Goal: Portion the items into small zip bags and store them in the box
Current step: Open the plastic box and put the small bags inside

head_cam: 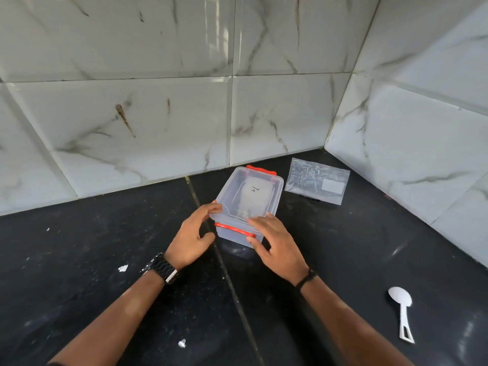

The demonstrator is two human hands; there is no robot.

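Near the end, apparently: lidded box (248, 199) on the surface (105, 260), left hand (191, 239) and right hand (274, 244) resting loose-fingered at its near clip, gripping nothing; clasp perhaps left.

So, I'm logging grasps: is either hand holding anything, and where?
Both hands touch the lidded plastic box at its near end: left hand at the left corner, right hand over the red latch. Neither clearly grips it.

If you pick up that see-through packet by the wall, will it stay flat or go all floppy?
The clear packet would probably droop, since it looks like thin crinkled film lying flat on the black counter. It likely weighs very little. Its shiny surface might slide in the fingers, so pinching an edge seems safest.
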